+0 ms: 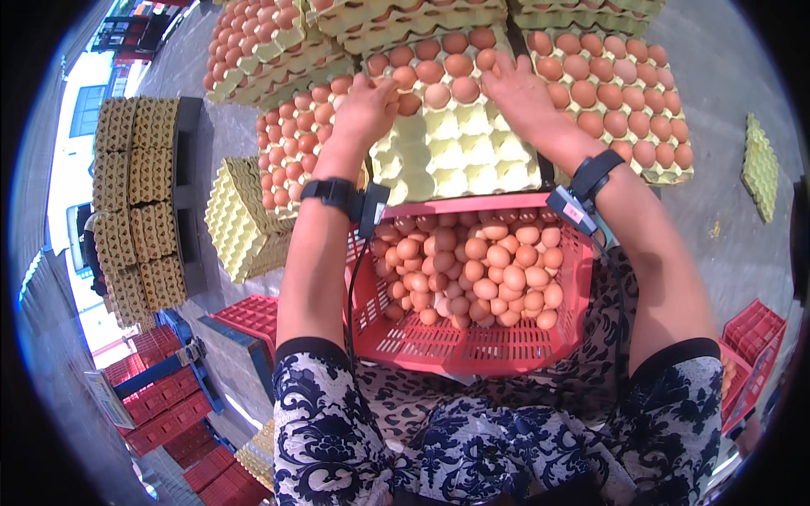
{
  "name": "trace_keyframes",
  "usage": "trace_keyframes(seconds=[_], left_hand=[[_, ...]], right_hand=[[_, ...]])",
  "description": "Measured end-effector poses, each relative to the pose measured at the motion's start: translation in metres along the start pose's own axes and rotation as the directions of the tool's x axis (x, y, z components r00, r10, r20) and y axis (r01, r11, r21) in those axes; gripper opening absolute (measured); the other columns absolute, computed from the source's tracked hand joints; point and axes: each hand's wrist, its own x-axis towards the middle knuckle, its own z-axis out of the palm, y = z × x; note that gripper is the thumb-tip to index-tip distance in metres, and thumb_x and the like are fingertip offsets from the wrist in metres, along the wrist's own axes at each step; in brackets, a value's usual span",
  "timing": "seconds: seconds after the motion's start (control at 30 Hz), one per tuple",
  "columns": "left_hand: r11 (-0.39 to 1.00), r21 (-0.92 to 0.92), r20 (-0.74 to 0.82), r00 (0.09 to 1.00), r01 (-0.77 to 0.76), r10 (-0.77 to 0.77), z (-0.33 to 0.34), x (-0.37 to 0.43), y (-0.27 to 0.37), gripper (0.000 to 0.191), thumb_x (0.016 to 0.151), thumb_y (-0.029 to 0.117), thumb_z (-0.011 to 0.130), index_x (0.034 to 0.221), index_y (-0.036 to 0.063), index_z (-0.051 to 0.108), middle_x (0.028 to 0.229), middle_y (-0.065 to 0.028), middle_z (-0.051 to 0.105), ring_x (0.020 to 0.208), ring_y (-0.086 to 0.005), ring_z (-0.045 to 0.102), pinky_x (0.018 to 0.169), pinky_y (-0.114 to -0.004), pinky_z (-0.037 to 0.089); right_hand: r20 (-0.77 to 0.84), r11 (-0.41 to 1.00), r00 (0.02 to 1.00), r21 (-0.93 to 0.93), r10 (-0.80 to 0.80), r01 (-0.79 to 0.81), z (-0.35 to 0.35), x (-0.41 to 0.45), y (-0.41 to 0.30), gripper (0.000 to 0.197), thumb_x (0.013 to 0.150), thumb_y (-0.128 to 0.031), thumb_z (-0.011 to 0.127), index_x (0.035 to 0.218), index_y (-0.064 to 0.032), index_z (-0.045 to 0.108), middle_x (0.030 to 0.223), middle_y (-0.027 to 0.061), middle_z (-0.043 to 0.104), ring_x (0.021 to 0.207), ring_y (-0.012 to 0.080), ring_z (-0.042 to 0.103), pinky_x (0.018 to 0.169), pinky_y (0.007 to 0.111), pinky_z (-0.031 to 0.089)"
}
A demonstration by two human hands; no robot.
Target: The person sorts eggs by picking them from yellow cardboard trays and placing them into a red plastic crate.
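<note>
A pale pulp egg tray lies before me, its far rows filled with brown eggs and its near cells bare. At the tray's left side, my left hand has its fingertips against eggs; whether it grips one cannot be told. My right hand is at the right side with its fingers spread over an egg at the tray's edge; its hold is unclear too. Nearer to me, a red plastic basket holds many loose brown eggs.
Filled egg trays stand left and right, with stacked trays behind. Empty trays are piled at left, near a pallet of stacked trays. Red crates stand lower left, others at right. One tray lies on the floor.
</note>
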Motion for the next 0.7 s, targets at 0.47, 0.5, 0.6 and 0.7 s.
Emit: trace_keyframes(seconds=[0.47,0.5,0.6,0.7], left_hand=[[0.934,-0.34,0.156,0.986,0.112,-0.061,-0.036,-0.057,0.009,0.055,0.07,0.033,0.088,0.115,0.0094,0.069,0.113,-0.0155,0.058,0.098,-0.0263,0.064,0.087,-0.037,0.054],[0.94,-0.32,0.154,0.972,-0.118,0.174,-0.053,-0.089,0.008,0.054,0.069,0.034,0.088,0.113,0.01,0.07,0.111,-0.0137,0.059,0.097,-0.0261,0.06,0.085,-0.038,0.053],[0.769,-0.628,0.435,0.763,-0.124,0.478,-0.054,-0.159,0.03,0.044,0.068,0.025,0.086,0.107,0.0109,0.071,0.102,-0.0138,0.061,0.102,-0.031,0.056,0.084,-0.04,0.052],[0.906,-0.403,0.835,0.458,0.13,0.306,-0.025,-0.223,0.044,0.042,0.068,0.027,0.079,0.106,0.0111,0.071,0.097,-0.0139,0.067,0.092,-0.0331,0.066,0.081,-0.042,0.053]], right_hand=[[0.489,0.534,0.863,0.766,-0.122,-0.358,-0.06,0.025,0.048,0.036,0.073,-0.026,0.083,0.096,-0.0037,0.065,0.08,0.0115,0.059,0.072,0.0206,0.059,0.065,0.034,0.05],[0.616,0.418,0.737,0.768,-0.277,-0.485,-0.075,0.024,0.032,0.036,0.076,-0.024,0.079,0.103,-0.0052,0.064,0.096,0.0108,0.058,0.086,0.0204,0.058,0.065,0.033,0.052],[0.542,0.311,0.533,0.83,-0.65,-0.464,-0.088,-0.016,-0.021,0.046,0.074,-0.03,0.08,0.11,-0.0051,0.065,0.107,0.0072,0.063,0.088,0.0181,0.062,0.07,0.032,0.054],[0.448,0.425,0.124,0.888,-0.885,-0.176,-0.067,-0.066,-0.119,0.036,0.079,-0.031,0.076,0.101,-0.0044,0.066,0.09,0.0059,0.067,0.072,0.018,0.065,0.059,0.031,0.053]])
